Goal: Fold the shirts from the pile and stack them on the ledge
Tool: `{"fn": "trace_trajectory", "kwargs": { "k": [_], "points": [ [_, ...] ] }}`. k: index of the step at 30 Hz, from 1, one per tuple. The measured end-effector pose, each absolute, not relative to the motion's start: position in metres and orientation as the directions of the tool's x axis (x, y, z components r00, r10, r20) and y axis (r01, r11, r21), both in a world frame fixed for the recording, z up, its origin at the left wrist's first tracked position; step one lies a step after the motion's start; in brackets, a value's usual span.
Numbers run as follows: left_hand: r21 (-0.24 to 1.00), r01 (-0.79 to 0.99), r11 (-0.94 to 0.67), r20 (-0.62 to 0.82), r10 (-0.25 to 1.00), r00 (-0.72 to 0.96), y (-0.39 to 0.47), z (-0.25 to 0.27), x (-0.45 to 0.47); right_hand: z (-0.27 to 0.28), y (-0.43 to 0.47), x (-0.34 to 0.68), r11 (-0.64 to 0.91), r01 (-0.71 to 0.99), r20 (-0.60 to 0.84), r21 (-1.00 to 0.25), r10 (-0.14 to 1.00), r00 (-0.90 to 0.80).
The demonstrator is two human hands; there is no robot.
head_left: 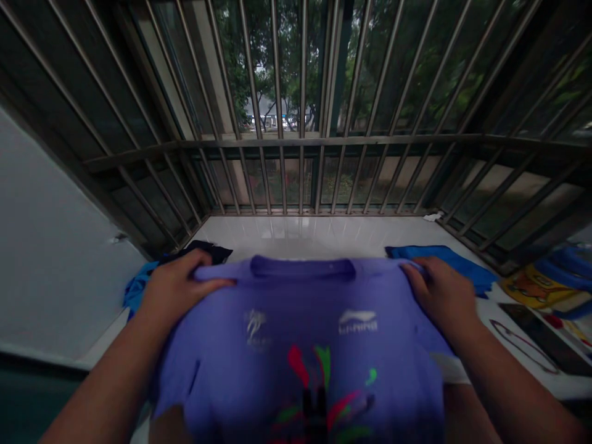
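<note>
A purple T-shirt (296, 314) hangs stretched between my two hands, its front and collar facing me. White logos sit on the chest, with red and green print below; the lower part runs out of view. My left hand (178, 283) grips one shoulder, thumb across the front. On the other shoulder my right hand (439, 290) is closed, with the cloth pinched under the thumb. Beyond my left hand lies a pile of dark and blue cloth (139, 287), partly hidden by my arm. A flat folded blue garment (451, 265) rests just past my right hand.
A white ledge (296, 234) runs beneath a window with metal bars (303, 142). At the right are a black phone-like slab (546, 336), a thin looped cord (520, 345) and a yellow and blue bag-like item (550, 280). A white wall (50, 246) stands on the left.
</note>
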State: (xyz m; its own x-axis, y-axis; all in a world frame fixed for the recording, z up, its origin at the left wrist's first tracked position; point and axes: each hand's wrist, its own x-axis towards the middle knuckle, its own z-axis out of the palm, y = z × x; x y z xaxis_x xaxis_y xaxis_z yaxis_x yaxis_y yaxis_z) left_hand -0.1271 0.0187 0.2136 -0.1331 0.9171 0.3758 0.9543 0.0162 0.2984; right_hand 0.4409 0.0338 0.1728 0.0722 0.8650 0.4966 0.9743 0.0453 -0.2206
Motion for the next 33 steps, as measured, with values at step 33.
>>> {"fn": "trace_trajectory", "kwargs": {
  "k": [33],
  "points": [
    [0.37, 0.914, 0.167, 0.038, 0.98, -0.195, 0.149, 0.043, -0.015, 0.007, 0.075, 0.276, 0.15, 0.955, -0.019, -0.254, 0.987, -0.16]
  ]
}}
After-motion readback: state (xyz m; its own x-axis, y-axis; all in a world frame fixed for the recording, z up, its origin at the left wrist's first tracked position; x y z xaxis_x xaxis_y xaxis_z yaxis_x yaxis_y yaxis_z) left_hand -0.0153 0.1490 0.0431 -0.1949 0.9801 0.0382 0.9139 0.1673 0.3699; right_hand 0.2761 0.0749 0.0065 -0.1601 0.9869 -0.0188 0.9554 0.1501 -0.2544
